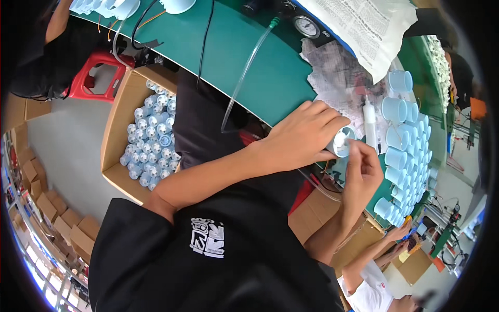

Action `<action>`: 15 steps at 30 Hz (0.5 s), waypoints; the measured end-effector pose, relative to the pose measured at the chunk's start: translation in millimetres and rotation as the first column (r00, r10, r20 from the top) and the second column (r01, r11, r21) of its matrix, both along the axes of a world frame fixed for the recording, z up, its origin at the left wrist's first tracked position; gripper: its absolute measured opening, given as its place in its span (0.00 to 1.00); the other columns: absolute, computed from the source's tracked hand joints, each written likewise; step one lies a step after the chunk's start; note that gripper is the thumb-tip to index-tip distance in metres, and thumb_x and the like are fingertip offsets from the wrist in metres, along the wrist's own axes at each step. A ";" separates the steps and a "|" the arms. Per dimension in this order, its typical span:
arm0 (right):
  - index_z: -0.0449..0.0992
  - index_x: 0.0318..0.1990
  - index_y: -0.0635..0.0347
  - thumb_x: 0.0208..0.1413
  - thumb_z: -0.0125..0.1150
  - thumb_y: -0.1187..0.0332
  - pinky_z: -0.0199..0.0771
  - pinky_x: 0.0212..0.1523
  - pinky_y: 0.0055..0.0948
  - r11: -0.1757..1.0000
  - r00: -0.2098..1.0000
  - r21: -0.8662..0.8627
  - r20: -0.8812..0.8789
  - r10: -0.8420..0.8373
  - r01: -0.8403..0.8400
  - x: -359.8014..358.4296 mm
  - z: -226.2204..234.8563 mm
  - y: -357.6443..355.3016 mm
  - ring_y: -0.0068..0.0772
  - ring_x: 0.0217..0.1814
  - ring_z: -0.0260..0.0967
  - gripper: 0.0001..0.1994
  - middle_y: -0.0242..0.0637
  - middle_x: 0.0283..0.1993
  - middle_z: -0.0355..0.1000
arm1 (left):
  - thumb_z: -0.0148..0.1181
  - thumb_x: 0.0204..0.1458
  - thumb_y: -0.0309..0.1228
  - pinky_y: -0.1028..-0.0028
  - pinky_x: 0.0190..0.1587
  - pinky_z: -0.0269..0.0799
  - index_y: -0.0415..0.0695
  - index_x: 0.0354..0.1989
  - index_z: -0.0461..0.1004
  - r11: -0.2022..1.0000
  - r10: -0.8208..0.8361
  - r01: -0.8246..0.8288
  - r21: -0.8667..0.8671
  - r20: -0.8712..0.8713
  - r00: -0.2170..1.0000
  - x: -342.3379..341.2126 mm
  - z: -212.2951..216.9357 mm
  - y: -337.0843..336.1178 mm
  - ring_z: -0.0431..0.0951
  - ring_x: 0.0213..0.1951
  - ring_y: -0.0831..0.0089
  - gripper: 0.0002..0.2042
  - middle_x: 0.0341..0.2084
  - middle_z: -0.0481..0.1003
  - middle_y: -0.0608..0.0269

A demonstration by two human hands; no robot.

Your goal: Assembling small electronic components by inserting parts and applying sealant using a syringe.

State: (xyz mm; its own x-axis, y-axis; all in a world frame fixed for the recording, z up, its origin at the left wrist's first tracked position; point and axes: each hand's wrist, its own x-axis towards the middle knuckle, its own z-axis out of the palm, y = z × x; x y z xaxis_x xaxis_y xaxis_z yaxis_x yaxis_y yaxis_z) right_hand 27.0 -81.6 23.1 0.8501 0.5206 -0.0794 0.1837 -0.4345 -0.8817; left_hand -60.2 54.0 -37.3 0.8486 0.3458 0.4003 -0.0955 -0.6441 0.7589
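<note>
My left hand (pixel 307 131) is wrapped round a small light blue plastic cup (pixel 338 147) at the table's edge, its open end turned up and toward the right. A white part (pixel 341 139) shows inside that cup. At the cup's mouth, the thumb and forefinger of my right hand (pixel 365 167) are pinched together. Whatever they hold, if anything, is too small to make out. Just beyond the cup, a white dispensing syringe (pixel 369 124) lies on a stained paper sheet (pixel 338 78).
Several rows of light blue cups (pixel 397 138) lie on the green table (pixel 278 73) at right. A clear hose (pixel 244 73) runs from equipment with a pressure gauge (pixel 306 26). A cardboard box (pixel 115 148) of finished-looking parts stands left. Another person's arm (pixel 366 257) is at lower right.
</note>
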 end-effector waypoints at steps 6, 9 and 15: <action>0.79 0.41 0.69 0.56 0.59 0.77 0.68 0.39 0.21 0.938 0.919 -0.221 0.236 0.317 -0.267 4.7 7.3 0.0 0.22 0.36 0.68 0.07 0.36 0.35 0.76 | 0.70 0.37 0.35 0.64 0.52 0.62 0.40 0.52 0.68 1.000 -0.015 0.014 0.028 0.033 0.999 -3.5 -0.4 0.5 0.67 0.52 0.58 0.31 0.47 0.70 0.56; 0.70 0.27 0.74 0.64 0.50 0.69 0.61 0.26 0.29 0.888 0.743 -0.456 0.614 0.265 0.060 15.4 5.2 -11.6 0.24 0.23 0.52 0.16 0.32 0.18 0.58 | 0.70 0.34 0.35 0.67 0.46 0.62 0.40 0.48 0.68 0.999 0.003 -0.010 0.037 0.170 0.985 -3.8 -5.9 -3.8 0.68 0.47 0.63 0.30 0.40 0.70 0.61; 0.48 0.11 0.56 0.68 0.41 0.61 0.43 0.25 0.27 0.975 0.819 0.219 0.566 -0.098 -0.034 -18.1 8.6 18.4 0.24 0.20 0.40 0.29 0.27 0.15 0.40 | 0.72 0.35 0.33 0.65 0.43 0.63 0.48 0.46 0.69 0.969 0.138 -0.048 -0.241 0.374 0.917 -25.2 -0.1 -7.4 0.67 0.44 0.61 0.26 0.40 0.68 0.61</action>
State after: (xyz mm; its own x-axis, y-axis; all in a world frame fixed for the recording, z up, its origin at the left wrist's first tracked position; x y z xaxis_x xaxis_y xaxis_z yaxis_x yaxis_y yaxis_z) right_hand 8.9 -63.1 31.7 0.7238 0.4398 0.5318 0.6706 -0.2667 -0.6922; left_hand -85.4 46.6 -37.4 0.6034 0.5338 0.5924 -0.3568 -0.4836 0.7993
